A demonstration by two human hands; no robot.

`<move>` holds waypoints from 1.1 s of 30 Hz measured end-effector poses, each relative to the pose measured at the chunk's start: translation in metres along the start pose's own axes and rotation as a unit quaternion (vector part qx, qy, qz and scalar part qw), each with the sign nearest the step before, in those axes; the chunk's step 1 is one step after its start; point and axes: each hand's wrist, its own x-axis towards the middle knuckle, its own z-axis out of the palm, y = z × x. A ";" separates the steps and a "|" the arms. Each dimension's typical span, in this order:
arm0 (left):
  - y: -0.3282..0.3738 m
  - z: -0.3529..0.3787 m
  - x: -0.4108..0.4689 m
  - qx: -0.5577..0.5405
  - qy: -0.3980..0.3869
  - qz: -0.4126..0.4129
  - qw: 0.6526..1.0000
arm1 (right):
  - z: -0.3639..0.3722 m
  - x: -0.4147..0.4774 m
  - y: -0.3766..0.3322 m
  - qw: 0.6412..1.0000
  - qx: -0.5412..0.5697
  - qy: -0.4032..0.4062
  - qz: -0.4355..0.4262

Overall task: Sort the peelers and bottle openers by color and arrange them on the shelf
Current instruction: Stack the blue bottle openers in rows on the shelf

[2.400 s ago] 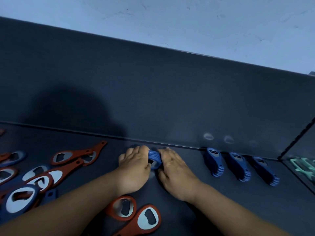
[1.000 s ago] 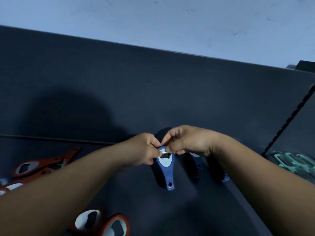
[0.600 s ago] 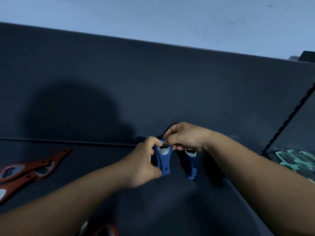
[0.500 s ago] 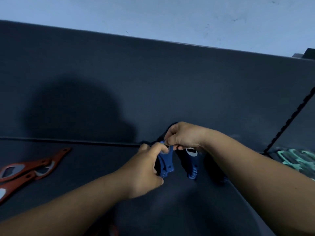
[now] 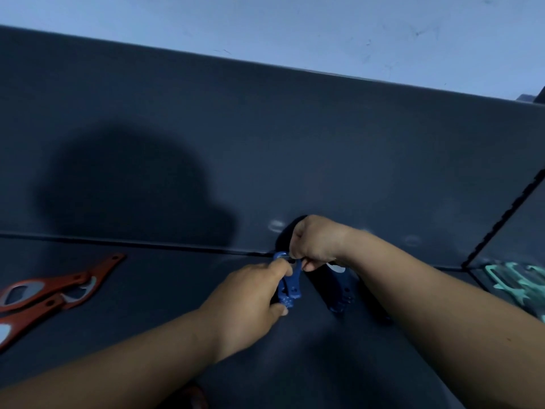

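1. Slippage is our chief worry in the head view. Our left hand (image 5: 250, 302) curls its fingers round the side of the blue plastic bottle openers (image 5: 290, 286), which look like several pressed together on edge. Our right hand (image 5: 315, 243) pinches their top end with bent fingertips. The bundle stands on the dark flat shelf (image 5: 147, 305), close to the seam where it meets the upright dark back panel (image 5: 265, 143).
2. If either hand lets go unevenly, we judge the bundle could fan out or tip flat, since only our squeeze seems to keep it together.
3. Just right of it, under our right wrist, lies a second blue opener set (image 5: 339, 293), partly hidden. A careless withdrawal of that wrist could knock it over.
4. Well to the left lie long red-orange bottle openers with metal inserts (image 5: 59, 290), flat and overlapping, not yet arranged as far as we can tell.
5. At far right, beyond a black notched divider (image 5: 501, 219), sit pale teal plastic peelers (image 5: 519, 281) in their own compartment.
6. Our forearms cover much of the near shelf, and a broad shadow (image 5: 132, 184) darkens the panel, so we cannot tell what lies beneath our arms.
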 end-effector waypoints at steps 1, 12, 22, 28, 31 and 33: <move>0.000 0.000 0.000 0.001 -0.001 0.000 1.000 | 0.000 -0.001 -0.001 1.000 -0.003 -0.001 0.001; 0.001 -0.007 -0.007 0.046 0.017 -0.021 0.999 | -0.003 -0.025 0.000 0.996 -0.059 0.060 -0.028; 0.001 -0.007 -0.009 0.143 -0.028 -0.017 0.989 | 0.046 -0.097 0.027 0.963 -0.173 0.151 -0.138; 0.003 -0.003 -0.011 0.190 -0.021 -0.009 0.982 | 0.074 -0.096 0.039 0.962 -0.175 0.163 -0.134; 0.005 -0.001 -0.010 0.192 -0.021 -0.003 0.981 | 0.079 -0.095 0.038 0.966 -0.168 0.151 -0.130; 0.007 0.001 -0.008 0.194 -0.023 0.001 0.981 | 0.080 -0.095 0.036 0.966 -0.170 0.146 -0.132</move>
